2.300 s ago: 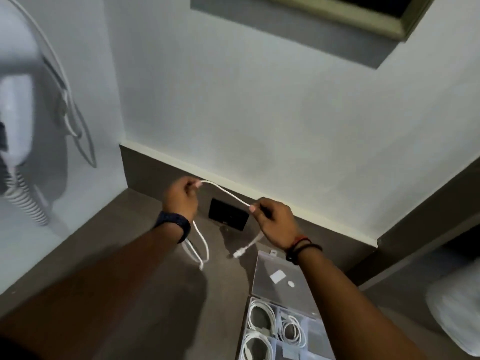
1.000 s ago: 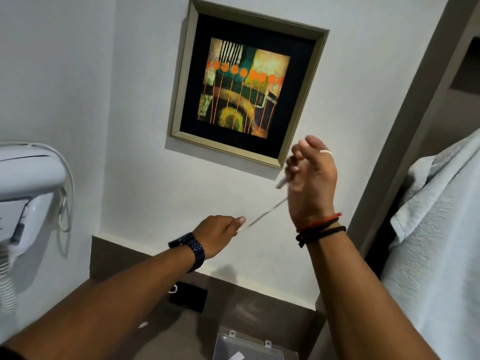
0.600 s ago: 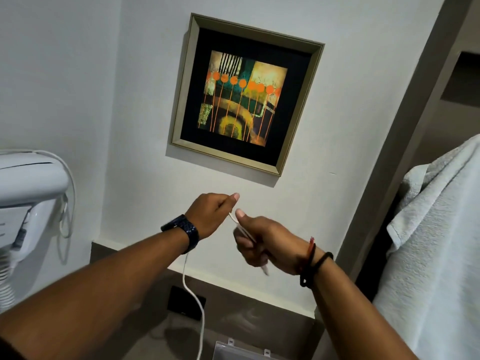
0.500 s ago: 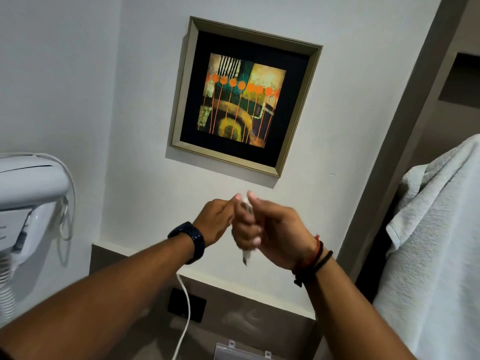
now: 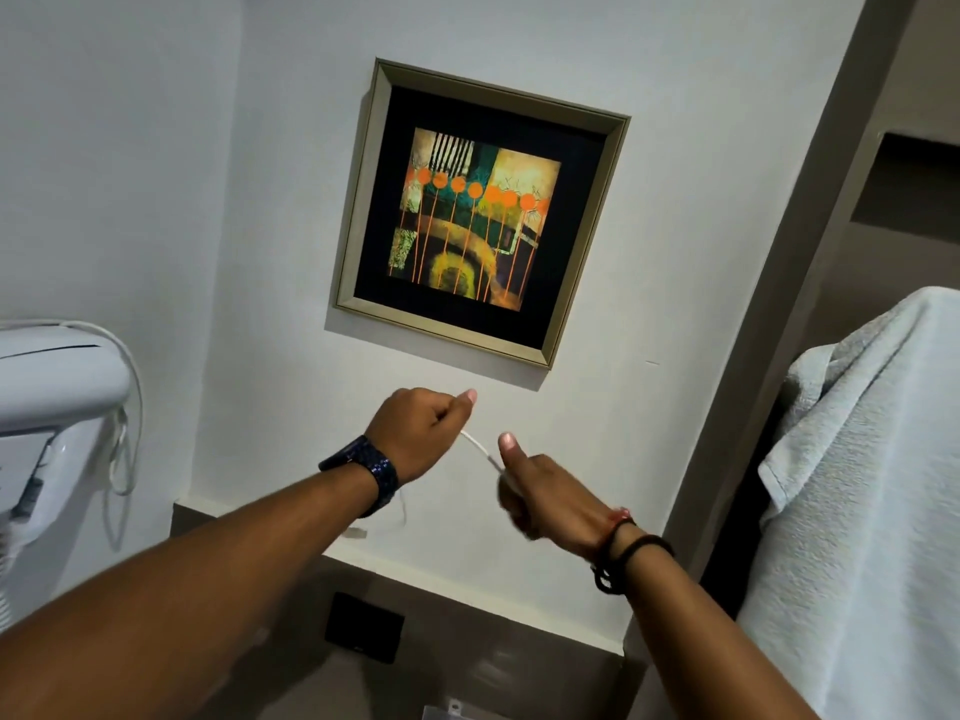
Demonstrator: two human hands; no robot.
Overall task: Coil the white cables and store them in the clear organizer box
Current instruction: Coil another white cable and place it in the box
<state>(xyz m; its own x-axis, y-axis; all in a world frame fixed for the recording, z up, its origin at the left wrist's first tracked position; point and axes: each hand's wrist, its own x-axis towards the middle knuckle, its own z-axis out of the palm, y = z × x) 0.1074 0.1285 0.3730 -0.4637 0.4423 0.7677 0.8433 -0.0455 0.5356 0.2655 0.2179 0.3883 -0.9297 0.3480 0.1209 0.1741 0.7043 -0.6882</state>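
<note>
One white cable [image 5: 480, 449] between two hands

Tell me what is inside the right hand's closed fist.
The white cable runs from the left hand into the right hand, entering just below the raised thumb. The curled fingers, blurred here, cover whatever cable is gathered inside, so no coil can be seen.

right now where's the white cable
In the head view the white cable runs in mid-air between the left hand and the right hand, just below the framed picture on the wall.
</note>
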